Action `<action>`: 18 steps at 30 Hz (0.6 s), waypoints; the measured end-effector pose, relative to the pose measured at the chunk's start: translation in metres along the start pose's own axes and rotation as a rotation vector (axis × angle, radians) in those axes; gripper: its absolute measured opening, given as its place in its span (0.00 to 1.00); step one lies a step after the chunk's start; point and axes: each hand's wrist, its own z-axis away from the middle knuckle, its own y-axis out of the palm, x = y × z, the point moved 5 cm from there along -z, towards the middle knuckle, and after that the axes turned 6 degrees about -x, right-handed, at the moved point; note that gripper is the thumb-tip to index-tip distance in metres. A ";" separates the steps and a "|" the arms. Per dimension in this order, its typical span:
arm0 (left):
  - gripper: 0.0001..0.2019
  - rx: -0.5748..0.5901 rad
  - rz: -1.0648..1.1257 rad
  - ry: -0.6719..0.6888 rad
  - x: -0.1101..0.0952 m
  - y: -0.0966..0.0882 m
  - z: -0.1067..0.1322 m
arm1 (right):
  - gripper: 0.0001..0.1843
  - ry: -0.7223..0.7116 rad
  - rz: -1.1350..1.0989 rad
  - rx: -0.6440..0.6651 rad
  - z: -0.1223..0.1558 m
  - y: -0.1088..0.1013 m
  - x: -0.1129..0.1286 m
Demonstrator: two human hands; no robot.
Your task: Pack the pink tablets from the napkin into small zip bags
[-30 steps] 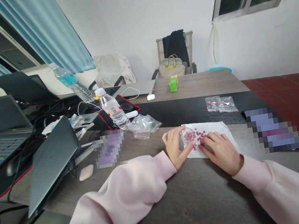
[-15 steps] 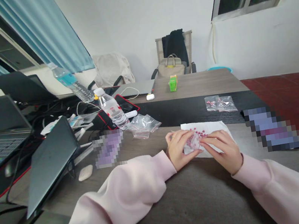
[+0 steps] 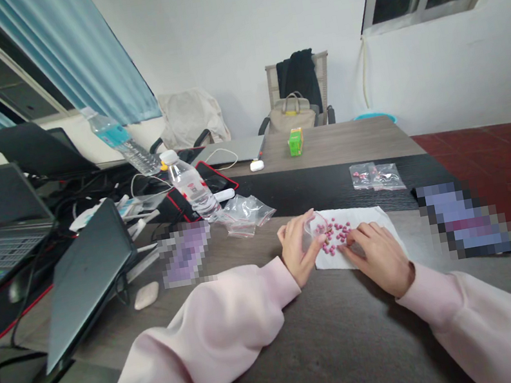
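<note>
Well, the left hand (image 3: 299,251) curls narrowly around a small clear plastic cup (image 3: 316,224), tilted with its mouth leaning toward the small pink pills (image 3: 334,234). They lie in a loose cluster on a sheet of white paper (image 3: 368,251), spread flat on the dark wood tabletop (image 3: 338,334). The right hand (image 3: 378,256) rests just beside the cluster, its fingertips (image 3: 354,238) down at the edge; whether they pinch a pill, I cannot tell. Good handling here would keep the cup's rim low against the paper and move the pills gently, since round ones could easily roll off the sheet. Nearby, a crumpled clear plastic bag (image 3: 244,215) lies beyond the paper's left side, close to a water bottle (image 3: 190,186). Two small bags of pink pills (image 3: 377,178) lie farther ahead. A tilted laptop (image 3: 85,282) stands well left, and none of these sits between the hands and the pills.
</note>
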 end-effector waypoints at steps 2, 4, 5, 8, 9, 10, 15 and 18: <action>0.24 -0.005 -0.018 0.026 -0.002 -0.001 0.001 | 0.08 0.003 0.025 0.005 0.000 0.000 0.001; 0.27 -0.012 -0.052 0.041 -0.003 -0.001 0.002 | 0.07 -0.001 0.030 -0.029 0.000 -0.003 0.002; 0.27 -0.011 -0.074 0.050 -0.004 0.000 0.003 | 0.07 -0.006 0.018 -0.059 0.000 -0.005 0.002; 0.23 0.021 -0.130 0.099 -0.008 0.003 0.004 | 0.07 -0.015 -0.088 -0.203 -0.003 -0.017 0.004; 0.22 0.030 -0.139 0.121 -0.010 0.004 0.004 | 0.07 -0.019 -0.142 -0.258 -0.003 -0.022 0.004; 0.21 0.035 -0.142 0.140 -0.010 0.005 0.004 | 0.06 -0.029 -0.200 -0.308 -0.003 -0.026 0.004; 0.24 0.105 -0.113 0.199 -0.010 0.009 0.006 | 0.06 -0.170 -0.438 -0.387 -0.003 -0.034 0.010; 0.26 0.142 -0.096 0.209 -0.010 0.011 0.006 | 0.10 -0.203 -0.474 -0.383 -0.002 -0.032 0.012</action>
